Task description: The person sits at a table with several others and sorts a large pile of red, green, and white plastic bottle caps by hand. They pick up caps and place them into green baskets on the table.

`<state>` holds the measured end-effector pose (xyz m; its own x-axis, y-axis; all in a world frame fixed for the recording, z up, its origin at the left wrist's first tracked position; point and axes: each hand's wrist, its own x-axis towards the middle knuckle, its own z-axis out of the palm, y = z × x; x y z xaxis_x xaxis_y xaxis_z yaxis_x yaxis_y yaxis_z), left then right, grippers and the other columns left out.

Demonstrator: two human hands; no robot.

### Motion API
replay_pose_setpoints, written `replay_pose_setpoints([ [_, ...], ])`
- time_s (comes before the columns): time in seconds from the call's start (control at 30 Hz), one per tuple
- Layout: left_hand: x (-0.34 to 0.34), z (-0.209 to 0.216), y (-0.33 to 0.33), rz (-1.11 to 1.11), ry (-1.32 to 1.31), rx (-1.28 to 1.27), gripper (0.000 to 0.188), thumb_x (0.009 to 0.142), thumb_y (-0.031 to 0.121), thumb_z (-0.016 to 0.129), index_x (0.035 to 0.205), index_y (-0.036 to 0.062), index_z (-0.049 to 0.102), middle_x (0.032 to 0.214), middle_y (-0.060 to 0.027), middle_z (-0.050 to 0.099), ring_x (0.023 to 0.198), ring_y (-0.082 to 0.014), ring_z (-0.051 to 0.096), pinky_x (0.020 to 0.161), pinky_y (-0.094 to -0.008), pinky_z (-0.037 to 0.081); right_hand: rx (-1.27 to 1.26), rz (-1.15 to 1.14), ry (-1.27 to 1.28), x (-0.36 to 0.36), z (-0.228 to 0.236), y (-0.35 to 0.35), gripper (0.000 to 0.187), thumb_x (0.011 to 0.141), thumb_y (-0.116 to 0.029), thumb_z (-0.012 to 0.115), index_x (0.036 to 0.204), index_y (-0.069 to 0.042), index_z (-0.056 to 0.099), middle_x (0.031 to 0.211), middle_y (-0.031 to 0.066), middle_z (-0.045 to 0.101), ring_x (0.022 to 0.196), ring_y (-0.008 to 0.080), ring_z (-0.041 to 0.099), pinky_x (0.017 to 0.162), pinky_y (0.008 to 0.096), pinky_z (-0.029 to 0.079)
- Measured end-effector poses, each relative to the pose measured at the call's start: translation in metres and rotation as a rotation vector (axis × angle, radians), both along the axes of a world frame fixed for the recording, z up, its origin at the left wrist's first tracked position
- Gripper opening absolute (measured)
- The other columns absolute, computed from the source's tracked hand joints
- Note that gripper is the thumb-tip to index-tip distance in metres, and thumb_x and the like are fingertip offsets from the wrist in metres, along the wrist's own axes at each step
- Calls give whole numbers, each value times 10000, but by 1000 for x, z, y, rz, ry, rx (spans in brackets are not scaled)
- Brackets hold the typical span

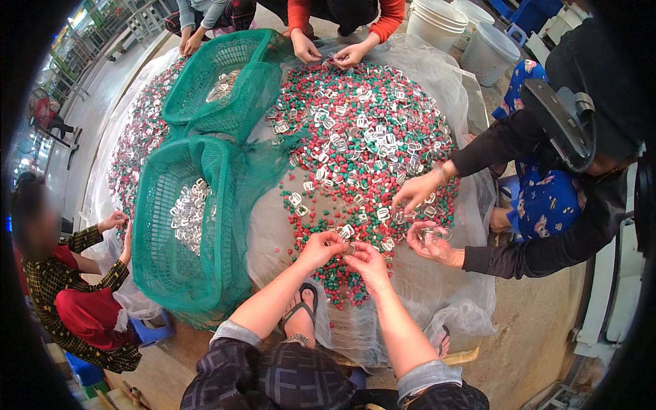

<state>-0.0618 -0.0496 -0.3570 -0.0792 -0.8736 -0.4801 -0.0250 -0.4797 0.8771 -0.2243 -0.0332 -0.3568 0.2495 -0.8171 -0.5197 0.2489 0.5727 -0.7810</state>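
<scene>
My left hand [320, 250] and my right hand [370, 265] meet above the near edge of a wide pile of red and green pebble-like pieces [345, 290]. Between my pinched fingertips is a small metal buckle [350, 249], partly hidden by the fingers; both hands grip it. Many more silvery slotted buckles [336, 142] lie scattered through the pile. Just beyond my hands, a few loose buckles [346, 231] rest on the pieces.
Two green baskets [143, 273] lined with green netting stand at left, with metal buckles inside. White mesh cloth [410, 301] lies under the pile. A co-worker's hands [430, 246] handle buckles close on my right; other people sit at the far side and left. White buckets [437, 24] stand behind.
</scene>
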Motion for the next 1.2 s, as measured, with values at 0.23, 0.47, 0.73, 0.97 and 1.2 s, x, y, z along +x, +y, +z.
replay_pose_setpoints([
  [0.23, 4, 3, -3, -12, 97, 13, 165, 792, 156, 643, 895, 30, 615, 658, 37, 529, 573, -44, 444, 539, -211, 357, 83, -5, -15, -9, -8, -4, 240, 830, -85, 594, 1055, -23, 540, 863, 61, 625, 729, 149, 623, 618, 262, 523],
  [0.47, 11, -4, -1, -244, -8, -128, 166, 812, 135, 632, 945, 38, 606, 698, 43, 561, 624, -29, 467, 555, -197, 382, 140, -11, -101, -11, -4, -3, 268, 872, -148, 545, 1119, -43, 544, 863, 26, 612, 667, 103, 576, 632, 266, 518],
  [0.73, 10, -15, -1, -133, -8, -201, 117, 852, 127, 584, 909, 49, 518, 711, 18, 530, 587, -48, 470, 520, -212, 382, 132, -77, -186, -12, -9, -3, 226, 886, -99, 511, 1097, -20, 516, 830, 42, 581, 657, 122, 578, 621, 292, 528],
  [0.97, 7, 3, -1, 35, 488, -47, 125, 860, 121, 568, 950, 73, 496, 696, -5, 507, 550, -75, 453, 453, -221, 345, 177, -97, -262, -12, -9, -6, 202, 901, -120, 486, 1071, -16, 523, 829, 50, 587, 661, 139, 587, 625, 315, 533],
  [1.2, 31, 19, -10, 105, 896, 218, 144, 808, 133, 627, 908, 67, 545, 849, -69, 619, 672, -141, 564, 538, -248, 434, 369, -222, -341, -40, -17, 0, 163, 744, -204, 522, 780, -49, 560, 660, 45, 547, 572, 186, 539, 518, 313, 455],
])
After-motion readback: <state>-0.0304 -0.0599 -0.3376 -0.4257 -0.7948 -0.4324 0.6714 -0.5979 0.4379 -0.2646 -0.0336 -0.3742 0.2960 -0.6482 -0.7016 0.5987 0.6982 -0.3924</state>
